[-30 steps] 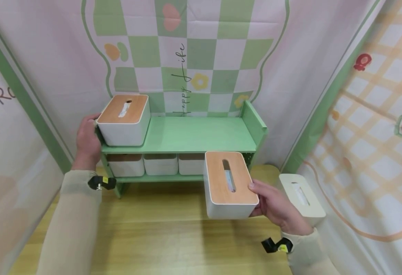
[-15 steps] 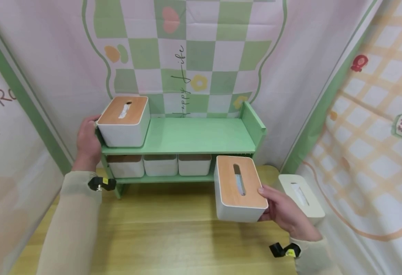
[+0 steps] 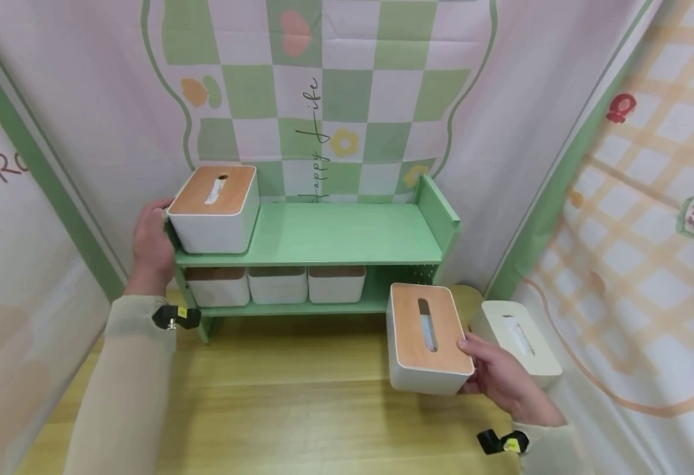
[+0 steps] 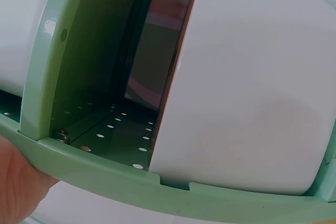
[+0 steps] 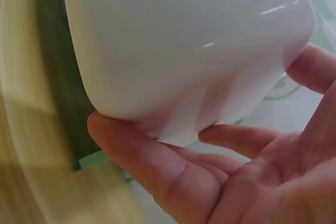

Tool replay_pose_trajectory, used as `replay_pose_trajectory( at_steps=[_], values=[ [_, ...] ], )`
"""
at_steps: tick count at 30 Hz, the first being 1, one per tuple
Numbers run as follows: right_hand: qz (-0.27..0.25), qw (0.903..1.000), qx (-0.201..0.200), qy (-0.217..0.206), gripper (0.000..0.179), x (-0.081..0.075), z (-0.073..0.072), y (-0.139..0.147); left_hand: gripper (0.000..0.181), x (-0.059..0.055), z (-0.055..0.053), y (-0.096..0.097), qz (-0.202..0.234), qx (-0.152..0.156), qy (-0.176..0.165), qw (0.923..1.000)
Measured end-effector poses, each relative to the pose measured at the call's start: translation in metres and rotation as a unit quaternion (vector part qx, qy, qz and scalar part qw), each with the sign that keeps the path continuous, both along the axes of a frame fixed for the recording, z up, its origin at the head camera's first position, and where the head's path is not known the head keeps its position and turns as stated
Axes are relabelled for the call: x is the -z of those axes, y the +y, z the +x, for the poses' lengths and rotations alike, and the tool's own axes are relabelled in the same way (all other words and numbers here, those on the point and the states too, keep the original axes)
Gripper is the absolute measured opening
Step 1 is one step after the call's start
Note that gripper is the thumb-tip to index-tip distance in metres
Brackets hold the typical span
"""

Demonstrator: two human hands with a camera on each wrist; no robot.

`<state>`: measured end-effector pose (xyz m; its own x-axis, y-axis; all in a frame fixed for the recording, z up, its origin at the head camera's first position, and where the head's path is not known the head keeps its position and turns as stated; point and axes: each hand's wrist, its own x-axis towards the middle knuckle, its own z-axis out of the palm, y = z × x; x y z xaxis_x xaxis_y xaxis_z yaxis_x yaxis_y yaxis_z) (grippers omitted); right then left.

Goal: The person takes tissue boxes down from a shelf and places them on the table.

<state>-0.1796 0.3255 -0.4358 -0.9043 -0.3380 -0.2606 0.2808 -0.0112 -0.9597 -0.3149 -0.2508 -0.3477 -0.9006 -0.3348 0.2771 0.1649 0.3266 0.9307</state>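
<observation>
Since half a second ago, the wood-topped box (image 3: 412, 338) carried in the right hand (image 3: 501, 377) has been brought further to the right and somewhat lower in the head view, so that more of the lower shelf (image 3: 378, 297) is uncovered. At the left, another wooden-lidded box (image 3: 221, 227) is placed on top of the green rack (image 3: 335, 231). Below, three white boxes (image 3: 278, 287) are lined up side by side on the lower shelf. By the carried box, the front right corner of the rack is partly covered from sight. Further right, a cream box (image 3: 525, 336) with a slotted top is seen, partly hidden by the right hand.

Of the hands, the left hand (image 3: 153, 249) is laid at the outer side of the rack's left end panel (image 4: 121, 182); its fingers are partly hidden, and how far they are bent cannot be told. With the right hand, the carried box is gripped, the thumb being set on the lid's edge and the fingers bent along the side and underneath, over the wooden floor (image 3: 299, 389).
</observation>
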Motion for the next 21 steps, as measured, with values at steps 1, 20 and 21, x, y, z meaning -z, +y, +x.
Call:
replay_pose_trajectory(
  at_steps=[1, 20, 21],
  values=[
    [-0.002, 1.0000, 0.001, -0.003, 0.072, 0.002, 0.000, 0.002, 0.057, 0.000, 0.000, 0.000, -0.001, -0.001, 0.000, 1.0000],
    [-0.011, 0.9987, 0.005, -0.049, 0.075, 0.040, 0.000, 0.024, 0.056, 0.001, -0.001, -0.001, -0.003, -0.002, -0.002, 1.0000],
    [-0.013, 0.9986, 0.004, -0.050, 0.075, 0.042, 0.001, 0.025, 0.056, 0.001, -0.001, -0.001, -0.002, -0.001, -0.002, 1.0000]
  ],
)
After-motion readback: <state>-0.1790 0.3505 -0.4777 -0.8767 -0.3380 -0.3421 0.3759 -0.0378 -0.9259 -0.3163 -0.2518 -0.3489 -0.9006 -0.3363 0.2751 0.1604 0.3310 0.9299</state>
